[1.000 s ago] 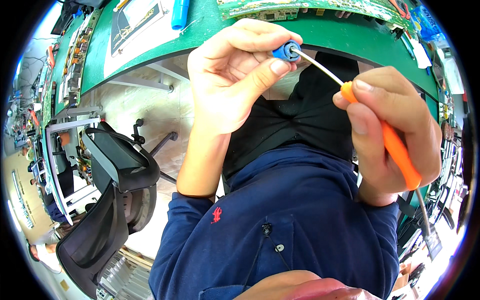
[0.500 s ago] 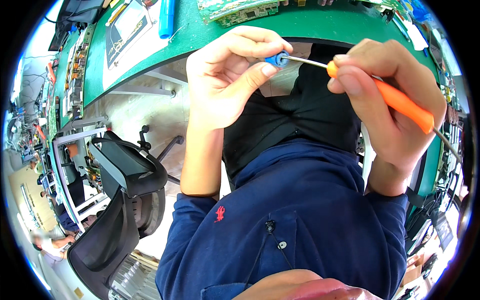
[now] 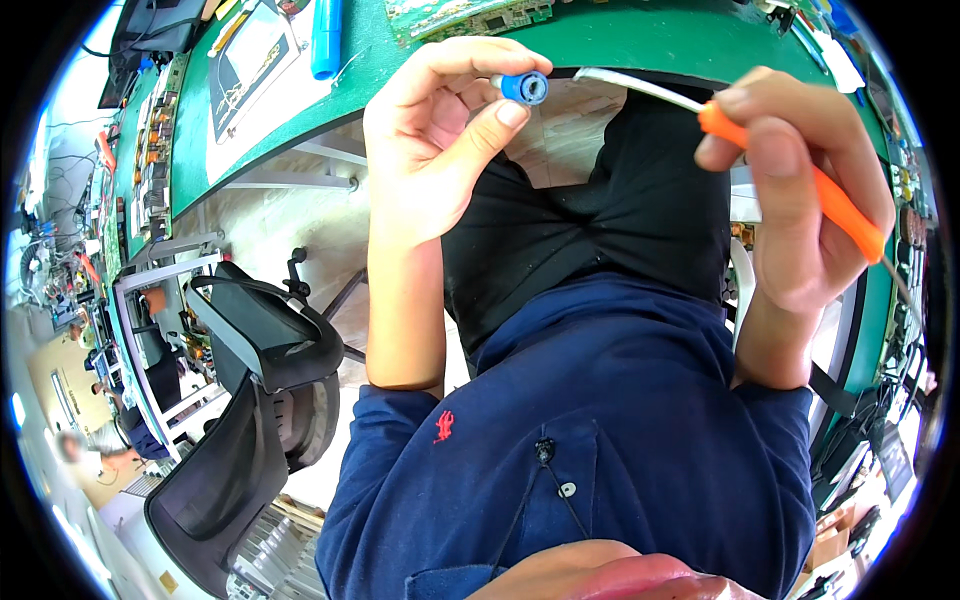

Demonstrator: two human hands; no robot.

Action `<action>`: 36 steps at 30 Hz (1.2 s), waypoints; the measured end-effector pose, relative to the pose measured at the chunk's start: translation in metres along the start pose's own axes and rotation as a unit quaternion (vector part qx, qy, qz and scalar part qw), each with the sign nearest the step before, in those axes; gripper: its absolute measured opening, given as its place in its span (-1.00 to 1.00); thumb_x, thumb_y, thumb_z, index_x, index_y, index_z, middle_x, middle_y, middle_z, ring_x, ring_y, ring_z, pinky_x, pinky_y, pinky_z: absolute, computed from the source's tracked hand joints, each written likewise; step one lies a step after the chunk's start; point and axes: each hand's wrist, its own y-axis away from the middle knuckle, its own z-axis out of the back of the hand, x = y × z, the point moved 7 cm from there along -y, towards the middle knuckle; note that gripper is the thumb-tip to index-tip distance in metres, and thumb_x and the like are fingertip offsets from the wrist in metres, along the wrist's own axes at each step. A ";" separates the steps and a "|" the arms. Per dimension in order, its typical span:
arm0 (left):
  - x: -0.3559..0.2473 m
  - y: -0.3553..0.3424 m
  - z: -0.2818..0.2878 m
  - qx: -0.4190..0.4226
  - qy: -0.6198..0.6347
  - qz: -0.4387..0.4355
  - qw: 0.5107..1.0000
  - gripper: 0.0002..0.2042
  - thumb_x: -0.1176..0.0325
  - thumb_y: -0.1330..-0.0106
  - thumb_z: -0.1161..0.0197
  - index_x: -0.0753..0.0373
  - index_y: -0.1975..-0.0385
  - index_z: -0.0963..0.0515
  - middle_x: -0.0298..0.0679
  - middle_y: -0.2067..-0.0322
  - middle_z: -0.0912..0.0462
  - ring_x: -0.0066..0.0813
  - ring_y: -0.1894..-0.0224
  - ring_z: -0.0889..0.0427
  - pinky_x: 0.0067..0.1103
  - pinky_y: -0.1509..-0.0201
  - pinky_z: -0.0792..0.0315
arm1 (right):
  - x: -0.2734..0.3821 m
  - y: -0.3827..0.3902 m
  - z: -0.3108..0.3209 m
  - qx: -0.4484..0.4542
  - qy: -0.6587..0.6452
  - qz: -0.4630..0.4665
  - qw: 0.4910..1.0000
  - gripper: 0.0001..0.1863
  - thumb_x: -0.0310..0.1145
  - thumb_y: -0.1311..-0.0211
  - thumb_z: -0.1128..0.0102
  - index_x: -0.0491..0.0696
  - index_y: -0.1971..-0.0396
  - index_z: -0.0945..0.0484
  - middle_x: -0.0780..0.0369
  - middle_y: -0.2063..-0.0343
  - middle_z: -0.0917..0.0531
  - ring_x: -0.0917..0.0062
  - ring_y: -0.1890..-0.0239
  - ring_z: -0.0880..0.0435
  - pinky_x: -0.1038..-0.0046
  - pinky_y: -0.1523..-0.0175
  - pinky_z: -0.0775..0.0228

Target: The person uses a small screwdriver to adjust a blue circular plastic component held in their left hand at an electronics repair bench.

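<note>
My left hand is pinching a small blue cylindrical part between thumb and fingertips. The part's open, hollow end faces right, and a short pale piece shows at its other end. In my right hand is a screwdriver with an orange handle, gripped by thumb and fingers. Its thin metal shaft points left toward the blue part, with a gap between tip and part. The shaft is blurred by motion. A thin metal rod also sticks out of the handle's rear end. Both hands are raised over my lap, near the table edge.
The green table curves across the top, bearing a circuit board, a blue marker-like tube and a framed sheet. A black office chair stands at the left. More boards line the left side.
The screwdriver tip has come out of the blue part and moved away to the right. My left hand has shifted slightly left and up, turning the part's hollow end into view.
</note>
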 end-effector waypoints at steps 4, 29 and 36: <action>-0.003 0.001 0.002 -0.001 -0.005 0.001 1.000 -0.71 0.59 -0.25 -0.20 0.40 0.03 -0.44 0.04 0.08 -0.56 -0.26 0.10 -0.62 -0.47 0.09 -0.56 | -0.010 0.004 -0.001 0.022 0.046 0.041 0.998 -0.72 -0.33 -0.30 -0.13 -0.28 0.21 -0.56 0.13 0.38 -0.58 0.56 0.40 -0.51 0.60 0.31 -0.31; -0.011 -0.001 -0.006 -0.017 0.053 -0.044 0.997 -0.61 0.75 -0.05 -0.29 0.30 0.11 -0.44 0.02 0.12 -0.54 -0.20 0.14 -0.63 -0.43 0.03 -0.54 | 0.002 0.011 -0.017 -0.043 -0.031 -0.028 0.998 -0.79 -0.35 -0.33 -0.09 -0.22 0.30 -0.41 0.12 0.62 -0.56 0.58 0.61 -0.52 0.65 0.49 -0.32; -0.009 0.001 -0.007 -0.024 0.027 -0.039 0.999 -0.61 0.77 -0.02 -0.32 0.30 0.17 -0.43 -0.01 0.16 -0.56 -0.23 0.14 -0.63 -0.45 0.06 -0.55 | 0.006 0.012 -0.025 -0.039 -0.026 -0.023 0.999 -0.85 -0.44 -0.31 -0.07 -0.24 0.29 -0.41 0.10 0.59 -0.58 0.58 0.61 -0.55 0.65 0.46 -0.37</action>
